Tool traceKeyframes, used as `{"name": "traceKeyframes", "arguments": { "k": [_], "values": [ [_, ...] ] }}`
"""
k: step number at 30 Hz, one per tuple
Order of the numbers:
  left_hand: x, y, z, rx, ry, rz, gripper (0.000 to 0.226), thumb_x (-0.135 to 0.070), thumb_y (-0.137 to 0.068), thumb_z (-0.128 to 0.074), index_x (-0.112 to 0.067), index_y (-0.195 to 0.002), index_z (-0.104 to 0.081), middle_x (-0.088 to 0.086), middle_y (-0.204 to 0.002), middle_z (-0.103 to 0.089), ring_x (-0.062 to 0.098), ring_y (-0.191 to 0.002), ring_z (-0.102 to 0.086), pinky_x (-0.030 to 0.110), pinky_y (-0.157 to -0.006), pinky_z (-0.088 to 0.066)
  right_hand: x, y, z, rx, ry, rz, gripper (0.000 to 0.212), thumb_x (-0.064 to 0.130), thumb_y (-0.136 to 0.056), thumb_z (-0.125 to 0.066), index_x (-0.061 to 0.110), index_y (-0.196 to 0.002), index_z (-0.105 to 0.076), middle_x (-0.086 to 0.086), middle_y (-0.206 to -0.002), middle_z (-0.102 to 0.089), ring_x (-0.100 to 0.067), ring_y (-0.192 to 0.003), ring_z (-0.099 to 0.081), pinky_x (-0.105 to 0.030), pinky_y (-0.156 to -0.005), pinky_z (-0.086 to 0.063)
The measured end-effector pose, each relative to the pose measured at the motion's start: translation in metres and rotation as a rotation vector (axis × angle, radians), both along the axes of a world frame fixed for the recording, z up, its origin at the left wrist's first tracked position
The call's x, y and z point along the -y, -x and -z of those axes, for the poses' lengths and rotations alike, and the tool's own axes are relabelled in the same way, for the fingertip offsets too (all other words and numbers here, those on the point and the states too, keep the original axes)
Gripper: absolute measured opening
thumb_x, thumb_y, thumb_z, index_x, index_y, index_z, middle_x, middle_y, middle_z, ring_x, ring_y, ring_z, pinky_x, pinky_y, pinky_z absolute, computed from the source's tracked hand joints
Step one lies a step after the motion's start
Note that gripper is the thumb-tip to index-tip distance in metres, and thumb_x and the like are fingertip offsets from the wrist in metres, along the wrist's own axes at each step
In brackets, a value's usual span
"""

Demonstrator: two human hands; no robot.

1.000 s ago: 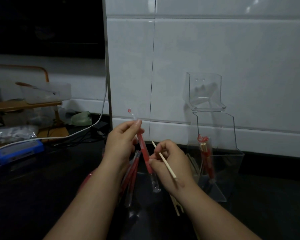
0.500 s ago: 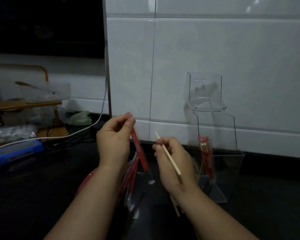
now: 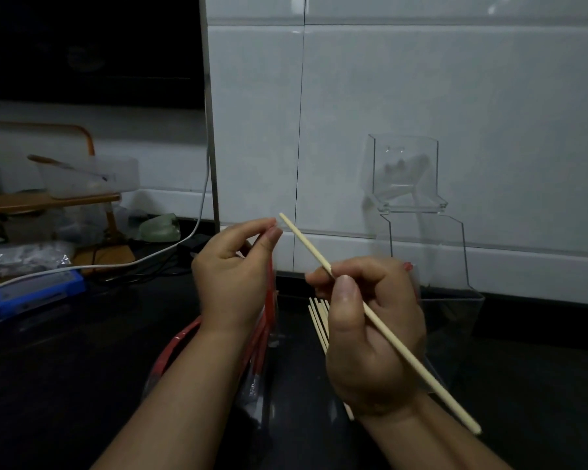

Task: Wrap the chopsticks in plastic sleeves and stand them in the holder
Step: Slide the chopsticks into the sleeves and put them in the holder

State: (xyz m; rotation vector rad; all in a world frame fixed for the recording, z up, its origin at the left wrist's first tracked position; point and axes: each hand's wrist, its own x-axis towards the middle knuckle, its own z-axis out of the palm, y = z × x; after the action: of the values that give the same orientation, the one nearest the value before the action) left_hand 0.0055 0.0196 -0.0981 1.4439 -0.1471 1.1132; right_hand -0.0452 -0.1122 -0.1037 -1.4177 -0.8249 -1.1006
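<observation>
wooden chopstick (image 3: 387, 332) aimed at sleeve (image 3: 269, 293)

it is pinched by right hand (image 3: 364, 361) thumb and fingers, tip toward 11 o'clock; the sleeve is pinched at its top by left hand (image 3: 233, 279), probably hung straight for loading. holder (image 3: 431, 252) is seen at 2 o'clock from the hands.

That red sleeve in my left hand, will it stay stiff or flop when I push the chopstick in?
Probably floppy: the sleeve, pinched by the left hand, hangs straight down. Likely very light, being thin film. The chopstick looks straight and stiff, so it should guide.
</observation>
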Motion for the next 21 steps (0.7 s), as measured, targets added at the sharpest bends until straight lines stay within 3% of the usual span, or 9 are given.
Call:
{"name": "traceKeyframes", "arguments": {
  "k": [5, 14, 19, 21],
  "values": [
    [-0.0002, -0.0025, 0.0016, 0.006, -0.054, -0.039, 0.026, -0.016, -0.083, -0.079, -0.041, -0.087, -0.073, -0.012, -0.074, -0.067, 0.01, -0.066, -0.054, 0.031, -0.064, -0.048, 0.0015, -0.0014, 0.0002, -0.025, 0.016, 0.032, 0.012, 0.018, -0.093, -0.046, 0.02, -0.088, -0.057, 0.006, -0.08, -0.062, -0.003, -0.069, -0.062, -0.012, -0.063, -0.048],
    [-0.0005, -0.0037, 0.0041, 0.014, -0.118, -0.059, 0.027, -0.012, -0.083, -0.078, -0.038, -0.089, -0.072, -0.011, -0.08, -0.068, 0.005, -0.067, -0.055, 0.021, -0.066, -0.046, 0.0, -0.0049, 0.0011, -0.078, 0.003, 0.061, 0.012, 0.02, -0.093, -0.047, 0.02, -0.085, -0.055, 0.005, -0.078, -0.063, -0.002, -0.066, -0.063, -0.011, -0.059, -0.048],
    [-0.0058, -0.0061, 0.0076, 0.124, -0.383, -0.219, 0.015, -0.021, -0.086, -0.072, -0.03, -0.098, -0.075, -0.023, -0.092, -0.067, 0.0, -0.077, -0.057, 0.024, -0.074, -0.047, -0.0013, -0.0064, 0.0015, -0.106, 0.002, 0.067, 0.011, 0.023, -0.095, -0.049, 0.022, -0.086, -0.055, 0.005, -0.075, -0.063, -0.003, -0.064, -0.062, -0.014, -0.057, -0.048],
    [-0.0079, -0.0065, 0.0084, 0.197, -0.527, -0.335, 0.018, -0.027, -0.088, -0.065, -0.019, -0.099, -0.077, -0.017, -0.095, -0.069, -0.001, -0.083, -0.058, 0.02, -0.078, -0.043, -0.0013, -0.0077, 0.001, -0.135, -0.021, 0.041, 0.011, 0.025, -0.096, -0.049, 0.025, -0.087, -0.056, 0.006, -0.075, -0.065, -0.004, -0.066, -0.063, -0.015, -0.059, -0.048]
  ]
}}
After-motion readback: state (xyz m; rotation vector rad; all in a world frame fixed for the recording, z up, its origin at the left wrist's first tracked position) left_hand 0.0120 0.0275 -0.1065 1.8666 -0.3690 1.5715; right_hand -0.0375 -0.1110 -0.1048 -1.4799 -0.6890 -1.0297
